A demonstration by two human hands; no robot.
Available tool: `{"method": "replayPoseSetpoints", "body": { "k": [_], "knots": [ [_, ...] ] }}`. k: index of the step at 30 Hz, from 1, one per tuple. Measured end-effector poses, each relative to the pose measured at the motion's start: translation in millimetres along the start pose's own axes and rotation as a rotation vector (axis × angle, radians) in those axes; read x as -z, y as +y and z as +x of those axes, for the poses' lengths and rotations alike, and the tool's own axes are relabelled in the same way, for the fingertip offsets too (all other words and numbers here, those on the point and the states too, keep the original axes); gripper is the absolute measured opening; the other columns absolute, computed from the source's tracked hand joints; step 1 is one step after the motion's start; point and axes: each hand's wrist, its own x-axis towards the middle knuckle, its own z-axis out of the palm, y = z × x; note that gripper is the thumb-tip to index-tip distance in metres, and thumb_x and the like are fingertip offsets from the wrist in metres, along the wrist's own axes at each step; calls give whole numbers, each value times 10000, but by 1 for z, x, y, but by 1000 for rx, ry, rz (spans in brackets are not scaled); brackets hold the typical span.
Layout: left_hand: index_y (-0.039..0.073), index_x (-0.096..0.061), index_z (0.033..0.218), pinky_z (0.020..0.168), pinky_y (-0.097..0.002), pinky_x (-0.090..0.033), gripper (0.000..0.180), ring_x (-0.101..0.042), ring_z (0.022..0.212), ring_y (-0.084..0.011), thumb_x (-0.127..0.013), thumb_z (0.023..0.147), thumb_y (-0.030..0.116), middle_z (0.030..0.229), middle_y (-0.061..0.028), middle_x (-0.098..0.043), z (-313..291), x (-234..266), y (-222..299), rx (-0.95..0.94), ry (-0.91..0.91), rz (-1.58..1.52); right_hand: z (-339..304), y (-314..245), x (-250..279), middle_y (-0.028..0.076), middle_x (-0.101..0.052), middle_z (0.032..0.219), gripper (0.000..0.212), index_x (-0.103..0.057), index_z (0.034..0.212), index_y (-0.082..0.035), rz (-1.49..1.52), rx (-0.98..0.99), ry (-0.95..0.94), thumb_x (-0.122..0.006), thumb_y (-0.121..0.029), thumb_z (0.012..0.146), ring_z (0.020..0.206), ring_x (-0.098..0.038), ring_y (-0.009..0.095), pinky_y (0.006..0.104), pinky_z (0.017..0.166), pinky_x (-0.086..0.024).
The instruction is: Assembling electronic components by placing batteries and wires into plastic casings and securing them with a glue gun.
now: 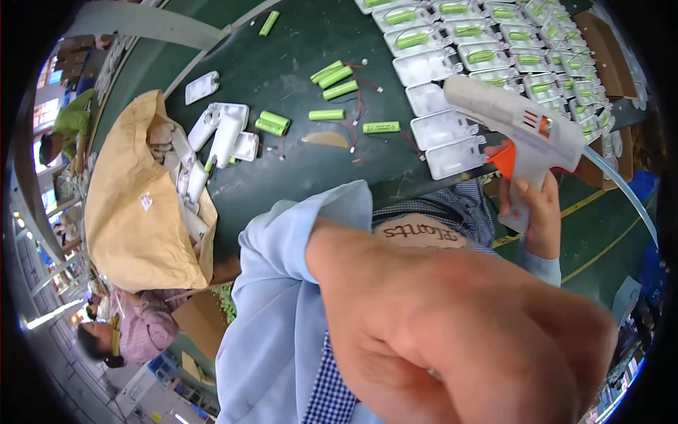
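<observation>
My left hand [466,332] looms very large and close at the lower right, its back turned up. Its fingers bend away and run off the lower edge, so I cannot tell whether anything is in them. At the right, my right hand [542,212] is wrapped round the handle of a white glue gun [526,131] with an orange trigger. The gun's nose end reaches over the nearest white plastic casings [452,157], which lie on the dark green table [247,60]. Several green battery packs [381,128] with thin wires lie left of those casings.
Rows of white casings holding green batteries [482,56] fill the far right. A brown sack [134,205] of white casings stands at left, with loose casings [227,134] beside it. A clear hose or glue stick [621,185] trails from the gun. Two other people sit at left.
</observation>
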Motion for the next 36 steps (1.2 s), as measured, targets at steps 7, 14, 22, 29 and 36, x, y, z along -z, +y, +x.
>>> {"method": "replayPoseSetpoints", "body": {
  "k": [7,14,22,29,36],
  "knots": [
    [-10,-616,1173,703,-362,-524,391,-637,873,-277,-645,939,303,1078,-186,-630,-5,4,-17,-8,-174,-72,-1,11,3,173,-679,1074,539,-509,1276,81,20,-9,-5,-620,-256,871,534,-538,114,240,505,-455],
    [-27,-578,1333,759,-368,-550,581,-648,951,-295,-650,942,396,1142,-231,-605,-4,7,-23,-31,-419,-188,-7,12,5,183,-677,1047,543,-499,1274,78,18,-42,-4,-623,-256,864,548,-557,121,252,515,-470],
    [116,-755,1120,589,-283,-514,241,-629,763,-231,-694,892,70,996,-151,-626,12,4,2,-193,-205,341,-7,12,3,191,-676,1037,571,-480,1290,79,45,-56,36,-631,-272,865,557,-600,155,277,535,-506],
    [108,-722,1103,618,-305,-501,215,-614,782,-247,-667,895,92,987,-139,-609,11,2,5,-169,-203,482,-5,10,6,231,-624,1234,608,-451,1319,84,43,-48,-33,-625,-287,870,638,-676,193,284,534,-514],
    [81,-693,1027,597,-319,-461,153,-583,748,-251,-640,887,115,919,-111,-584,7,6,3,-137,-246,652,-4,9,4,240,-599,1281,625,-445,1335,85,53,-75,-59,-620,-302,876,675,-691,214,280,547,-518]
  ]
}}
